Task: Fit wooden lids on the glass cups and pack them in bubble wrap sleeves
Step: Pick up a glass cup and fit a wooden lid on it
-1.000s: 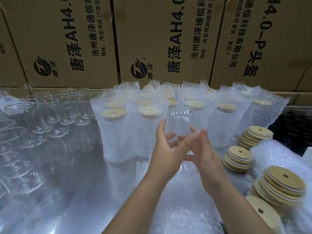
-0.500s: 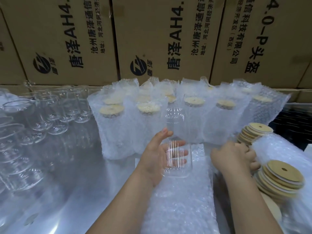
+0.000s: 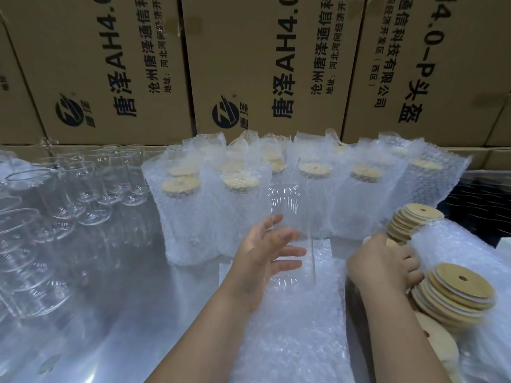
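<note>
The bare left forearm [image 3: 199, 335] rises from the bottom centre of the frame toward the middle, its wrist straight. The left hand [image 3: 262, 261] is turned palm rightward with the thumb uppermost. Its fingers [image 3: 287, 252] are spread and wrapped round the lower half of a clear cylindrical glass cup [image 3: 286, 208], and they show through the glass. The bare right forearm [image 3: 409, 335] comes in from the lower right. The right hand [image 3: 381, 266], at centre right, lies back up with its knuckles bent and fingertips [image 3: 412, 262] curled downward. What they close on is hidden beneath the hand.
</note>
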